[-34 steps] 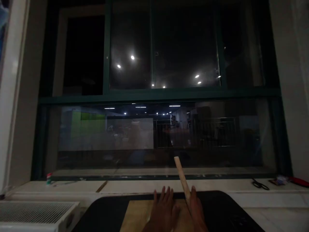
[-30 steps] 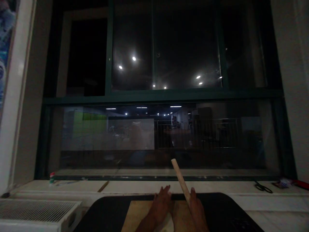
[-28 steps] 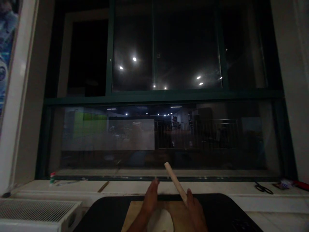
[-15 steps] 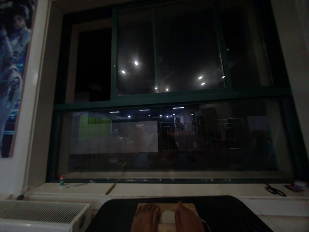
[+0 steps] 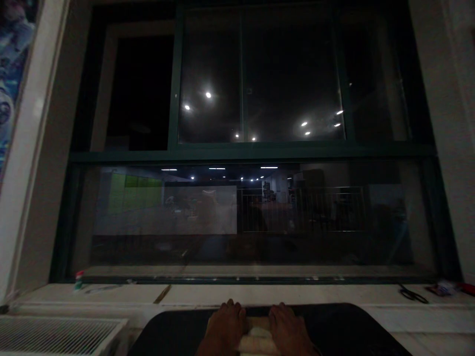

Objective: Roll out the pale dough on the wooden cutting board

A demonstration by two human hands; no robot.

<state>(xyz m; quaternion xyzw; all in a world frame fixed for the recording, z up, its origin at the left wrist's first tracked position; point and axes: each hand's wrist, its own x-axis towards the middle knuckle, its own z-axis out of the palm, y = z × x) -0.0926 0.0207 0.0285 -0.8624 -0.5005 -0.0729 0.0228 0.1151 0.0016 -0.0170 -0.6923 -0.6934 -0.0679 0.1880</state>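
The fingers point(image 5: 232, 309) of the left hand point(image 5: 224, 329) lie flat and close together, palm down, their tips reaching toward the far edge of the dark tabletop point(image 5: 334, 326); the fingers of the right hand point(image 5: 289, 329) lie the same way, flat and together, just across a narrow gap; between the two hands shows a pale rolling pin point(image 5: 258, 324), lying crosswise under both palms, and below it a pale lump of dough point(image 5: 256, 342) at the near edge of the view; whether the palms press the pin or merely rest on it cannot be told in the dim light. Beyond the tabletop's far edge runs a light windowsill point(image 5: 297, 294); on its right end lie black scissors point(image 5: 412, 294), well apart from the hands; at its left end stands a small red-and-green capped bottle point(image 5: 78, 280); a white slatted radiator cover point(image 5: 55, 333) sits at the lower left; a dark window point(image 5: 252, 148) fills the wall behind, with ceiling lights mirrored in the glass.
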